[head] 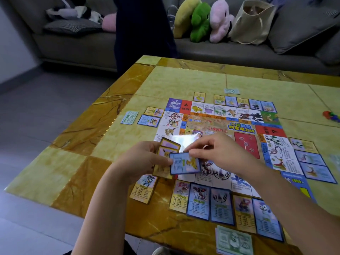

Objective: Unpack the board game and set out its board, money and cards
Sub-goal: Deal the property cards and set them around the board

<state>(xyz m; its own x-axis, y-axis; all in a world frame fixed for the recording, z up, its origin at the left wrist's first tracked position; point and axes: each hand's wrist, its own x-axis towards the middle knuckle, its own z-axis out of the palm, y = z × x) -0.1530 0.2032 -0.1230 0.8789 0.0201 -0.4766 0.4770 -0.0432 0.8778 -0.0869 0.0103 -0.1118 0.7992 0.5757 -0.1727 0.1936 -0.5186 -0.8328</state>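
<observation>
Nearest me, a banknote stack (233,240) and a row of property cards (220,205) lie by the board's near edge. My left hand (139,161) grips a few undealt cards (169,147). My right hand (217,150) pinches a blue-bordered card (184,163). The board (220,126) lies flat with cards on all sides. I judge the layout nearly done. The bench (82,129) is yellow marble. Beyond it stands a grey sofa (82,46) with plush toys (200,21).
</observation>
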